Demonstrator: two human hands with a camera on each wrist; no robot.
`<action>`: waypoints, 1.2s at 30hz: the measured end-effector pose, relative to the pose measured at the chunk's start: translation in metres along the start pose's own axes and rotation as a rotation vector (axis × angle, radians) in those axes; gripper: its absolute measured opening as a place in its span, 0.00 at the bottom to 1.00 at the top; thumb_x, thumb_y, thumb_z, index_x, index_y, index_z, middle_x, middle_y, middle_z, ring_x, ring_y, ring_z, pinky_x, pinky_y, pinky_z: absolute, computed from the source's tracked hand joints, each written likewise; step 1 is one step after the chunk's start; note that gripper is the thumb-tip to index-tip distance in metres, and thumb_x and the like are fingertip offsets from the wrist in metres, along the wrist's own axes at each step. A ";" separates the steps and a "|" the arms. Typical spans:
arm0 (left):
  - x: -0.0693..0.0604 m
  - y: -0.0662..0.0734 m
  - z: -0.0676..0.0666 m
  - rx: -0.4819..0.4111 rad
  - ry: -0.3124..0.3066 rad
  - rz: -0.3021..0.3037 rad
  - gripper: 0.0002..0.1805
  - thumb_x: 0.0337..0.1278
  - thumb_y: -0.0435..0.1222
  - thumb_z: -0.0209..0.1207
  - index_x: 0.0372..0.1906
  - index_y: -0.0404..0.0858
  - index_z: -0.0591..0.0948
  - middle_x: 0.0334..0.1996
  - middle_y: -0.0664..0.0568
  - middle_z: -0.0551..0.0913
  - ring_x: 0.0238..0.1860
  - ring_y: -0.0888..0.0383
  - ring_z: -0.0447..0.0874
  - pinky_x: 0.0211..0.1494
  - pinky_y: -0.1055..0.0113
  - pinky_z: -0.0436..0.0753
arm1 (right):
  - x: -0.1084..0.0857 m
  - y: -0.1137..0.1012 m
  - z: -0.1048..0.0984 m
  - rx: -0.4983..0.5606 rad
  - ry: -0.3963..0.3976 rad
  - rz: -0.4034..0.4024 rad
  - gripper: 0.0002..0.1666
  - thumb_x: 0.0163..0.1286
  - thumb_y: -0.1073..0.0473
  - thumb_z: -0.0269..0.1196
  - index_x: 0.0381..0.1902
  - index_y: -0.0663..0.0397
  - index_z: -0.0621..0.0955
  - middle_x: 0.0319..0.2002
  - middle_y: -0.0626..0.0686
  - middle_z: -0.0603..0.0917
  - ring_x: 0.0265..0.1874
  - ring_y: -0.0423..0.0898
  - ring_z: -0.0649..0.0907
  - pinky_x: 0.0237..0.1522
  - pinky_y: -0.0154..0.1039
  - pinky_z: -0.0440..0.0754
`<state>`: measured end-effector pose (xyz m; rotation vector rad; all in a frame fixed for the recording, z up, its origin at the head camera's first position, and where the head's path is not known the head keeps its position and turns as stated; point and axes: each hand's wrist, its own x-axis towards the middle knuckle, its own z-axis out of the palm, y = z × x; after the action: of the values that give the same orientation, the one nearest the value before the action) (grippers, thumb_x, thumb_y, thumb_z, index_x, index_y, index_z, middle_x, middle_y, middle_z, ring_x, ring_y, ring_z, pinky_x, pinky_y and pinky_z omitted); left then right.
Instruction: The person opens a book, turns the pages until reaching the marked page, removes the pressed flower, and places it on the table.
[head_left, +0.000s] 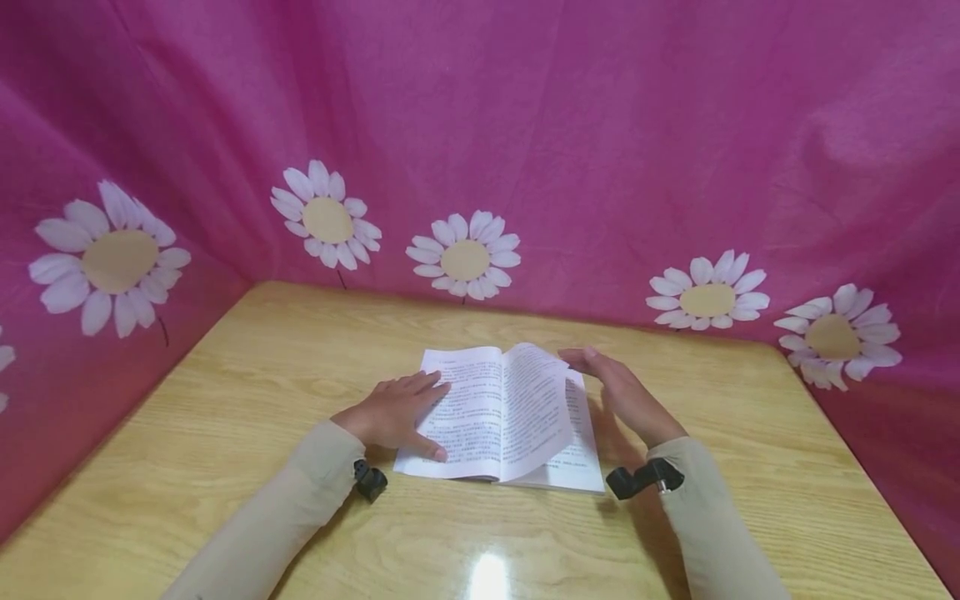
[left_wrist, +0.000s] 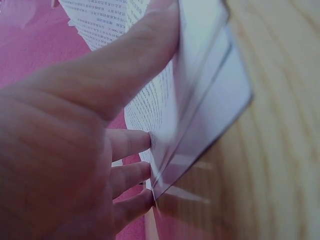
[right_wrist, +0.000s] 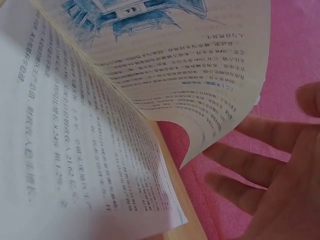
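Observation:
An open book (head_left: 465, 417) with printed pages lies on the wooden table. My left hand (head_left: 397, 410) rests on its left page, fingers spread and thumb near the lower edge. In the left wrist view the thumb (left_wrist: 145, 45) lies over the page, with fingertips at the book's edge. One right-hand leaf (head_left: 534, 408) stands raised and curved above the page beneath. At this leaf's outer edge is my right hand (head_left: 626, 398), its fingers extended. The right wrist view shows the fingers (right_wrist: 250, 155) reaching the leaf's edge, the thumb held apart from it, and a blue drawing on the leaf.
The light wood table (head_left: 300, 358) extends around the book. A pink cloth (head_left: 570, 150) printed with white daisies hangs behind and at both sides. Each wrist carries a small black camera mount, the right one (head_left: 645, 477) beside the book's lower right corner.

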<state>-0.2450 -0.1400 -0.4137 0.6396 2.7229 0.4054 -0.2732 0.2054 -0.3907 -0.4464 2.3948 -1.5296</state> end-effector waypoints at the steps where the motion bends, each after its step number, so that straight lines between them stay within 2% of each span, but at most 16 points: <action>1: 0.000 0.000 0.000 0.003 0.001 -0.003 0.59 0.41 0.65 0.65 0.77 0.46 0.53 0.77 0.50 0.46 0.76 0.47 0.40 0.73 0.43 0.47 | 0.000 -0.001 0.000 0.010 -0.003 -0.013 0.34 0.75 0.33 0.38 0.68 0.43 0.71 0.66 0.47 0.71 0.70 0.52 0.62 0.64 0.73 0.46; 4: -0.002 -0.001 0.000 0.004 0.012 -0.001 0.59 0.41 0.65 0.65 0.77 0.45 0.53 0.77 0.49 0.47 0.76 0.46 0.41 0.72 0.42 0.47 | 0.002 -0.003 0.002 0.001 0.004 -0.077 0.25 0.77 0.45 0.45 0.66 0.43 0.72 0.65 0.48 0.73 0.68 0.53 0.65 0.66 0.69 0.51; 7: -0.004 -0.001 0.001 -0.004 0.015 0.003 0.59 0.41 0.65 0.65 0.77 0.44 0.53 0.77 0.48 0.47 0.76 0.46 0.41 0.72 0.42 0.48 | 0.004 -0.003 0.005 -0.071 0.029 -0.154 0.24 0.75 0.52 0.54 0.67 0.46 0.72 0.64 0.52 0.74 0.66 0.56 0.69 0.65 0.63 0.60; 9: -0.003 -0.001 0.003 -0.010 0.012 0.004 0.59 0.41 0.65 0.65 0.77 0.44 0.53 0.77 0.48 0.47 0.76 0.46 0.41 0.72 0.41 0.48 | 0.005 -0.003 0.006 -0.135 0.054 -0.172 0.28 0.71 0.51 0.59 0.67 0.46 0.70 0.64 0.54 0.74 0.65 0.58 0.70 0.64 0.62 0.63; 11: -0.002 -0.001 0.004 -0.011 0.012 -0.002 0.59 0.40 0.65 0.65 0.76 0.45 0.54 0.77 0.49 0.48 0.76 0.47 0.41 0.72 0.42 0.47 | 0.004 -0.004 0.008 -0.191 0.074 -0.154 0.33 0.68 0.48 0.62 0.69 0.44 0.68 0.64 0.55 0.74 0.66 0.58 0.69 0.63 0.64 0.64; 17: -0.003 -0.002 0.003 -0.013 0.019 -0.025 0.59 0.38 0.66 0.66 0.76 0.48 0.54 0.77 0.51 0.48 0.76 0.48 0.41 0.73 0.44 0.47 | 0.002 -0.012 0.013 -0.280 0.133 -0.126 0.41 0.64 0.43 0.65 0.71 0.41 0.64 0.63 0.56 0.75 0.66 0.58 0.68 0.63 0.65 0.62; 21: -0.004 -0.001 0.002 -0.025 0.009 -0.034 0.59 0.39 0.65 0.66 0.76 0.48 0.54 0.77 0.50 0.46 0.77 0.48 0.39 0.73 0.44 0.46 | 0.001 -0.017 0.018 -0.332 0.151 -0.122 0.44 0.62 0.42 0.67 0.72 0.40 0.62 0.67 0.54 0.71 0.67 0.58 0.67 0.63 0.65 0.62; 28: -0.004 0.000 0.003 -0.043 0.006 -0.051 0.59 0.38 0.65 0.67 0.76 0.50 0.54 0.77 0.45 0.40 0.76 0.45 0.33 0.74 0.44 0.44 | -0.004 -0.019 0.022 -0.354 0.110 -0.136 0.55 0.62 0.42 0.67 0.77 0.43 0.48 0.75 0.58 0.54 0.71 0.62 0.58 0.66 0.64 0.57; 32: -0.004 0.001 0.001 -0.040 0.001 -0.053 0.59 0.38 0.65 0.67 0.77 0.51 0.54 0.77 0.44 0.41 0.76 0.45 0.35 0.74 0.45 0.44 | -0.005 -0.019 0.026 -0.363 0.077 -0.133 0.56 0.63 0.42 0.65 0.77 0.48 0.47 0.74 0.61 0.56 0.71 0.61 0.59 0.67 0.62 0.57; 36: -0.003 0.001 0.000 -0.037 0.006 -0.060 0.59 0.37 0.65 0.67 0.77 0.51 0.54 0.77 0.45 0.43 0.76 0.45 0.37 0.74 0.45 0.45 | -0.005 -0.019 0.032 -0.382 0.024 -0.113 0.50 0.64 0.38 0.63 0.75 0.50 0.56 0.71 0.59 0.64 0.70 0.59 0.62 0.67 0.61 0.60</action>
<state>-0.2425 -0.1406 -0.4128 0.5469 2.7260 0.4423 -0.2542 0.1734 -0.3860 -0.6527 2.7289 -1.1169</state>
